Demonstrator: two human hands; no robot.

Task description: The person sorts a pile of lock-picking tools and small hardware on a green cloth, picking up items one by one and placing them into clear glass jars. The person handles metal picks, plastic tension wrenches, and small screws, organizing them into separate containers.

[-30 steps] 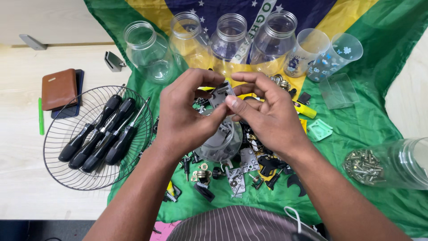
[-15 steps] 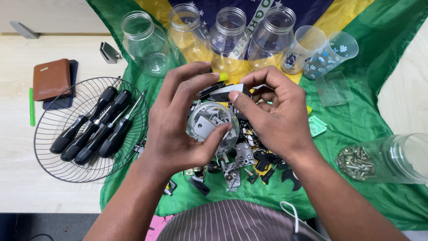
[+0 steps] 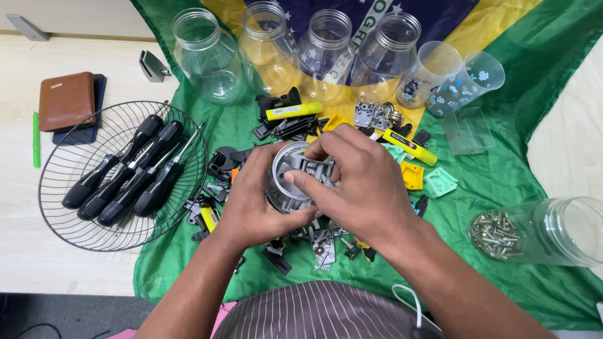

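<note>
My left hand [image 3: 254, 201] cups a round grey metal cylinder part [image 3: 286, 188] from the left and below. My right hand [image 3: 358, 182] lies over its top, fingers pinching small grey metal pieces [image 3: 308, 166] sitting in its open mouth. Both hands hover over a pile of small black, yellow and metal parts [image 3: 314, 242] spread on a green, yellow and blue flag cloth [image 3: 496, 188].
A wire basket [image 3: 69, 220] at left holds several black-handled screwdrivers [image 3: 135, 172]. Several empty clear jars [image 3: 207, 53] and two plastic cups [image 3: 465, 81] line the back. A jar lying on its side with screws [image 3: 496, 233] is at right. A brown wallet [image 3: 66, 100] lies far left.
The hands dropped lower with the cylinder part. My right hand moved from pinching a small piece above it to pressing pieces into its open top.
</note>
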